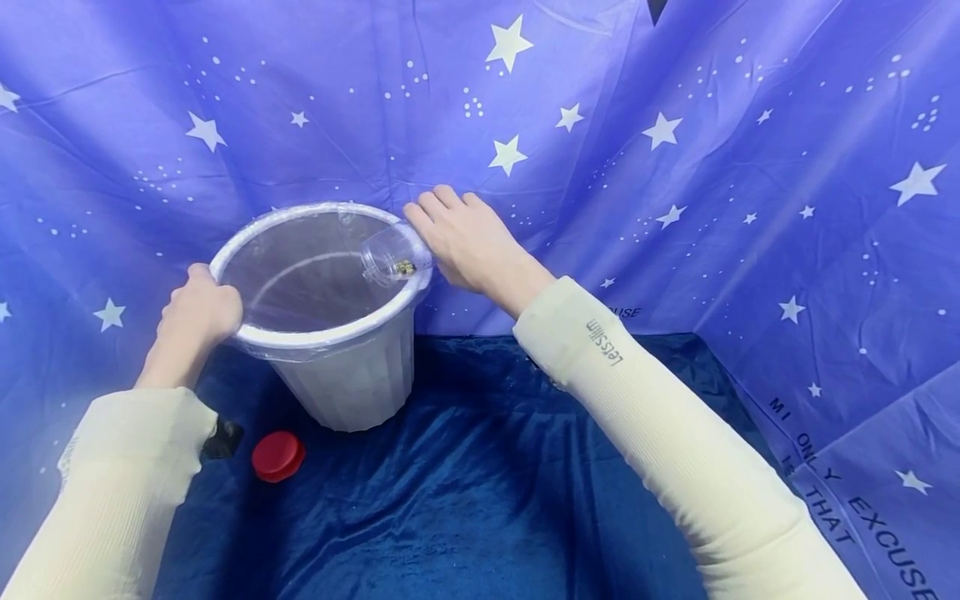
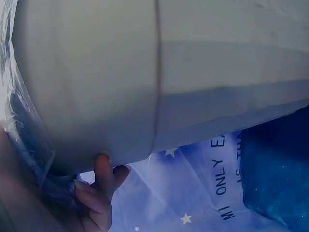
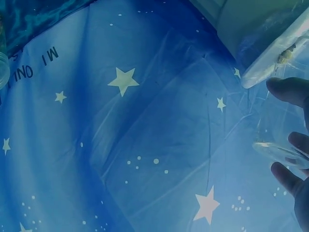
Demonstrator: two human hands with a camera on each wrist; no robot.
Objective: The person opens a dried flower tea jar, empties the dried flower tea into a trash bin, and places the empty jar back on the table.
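Note:
A white-grey bin [image 1: 341, 375] with a clear plastic liner folded over its rim stands on the cloth. At the bin's left rim, my left hand [image 1: 197, 308] grips the edge, and its fingers [image 2: 102, 169] curl underneath against the outer wall in the left wrist view. Across from it, my right hand [image 1: 468, 242] holds a clear jar [image 1: 381, 250] tipped on its side, mouth over the bin. Small yellowish-green bits [image 1: 406, 267] lie inside near the jar's mouth. A round red lid [image 1: 278, 457] rests on the cloth before the bin. The bin's bottom is hidden.
Dark blue velvety cloth [image 1: 450, 467] covers the surface, with wrinkles. Purple-blue star-printed curtains [image 1: 637, 200] hang close behind the bin and along both sides. Something black [image 1: 222, 439] shows beside the left cuff.

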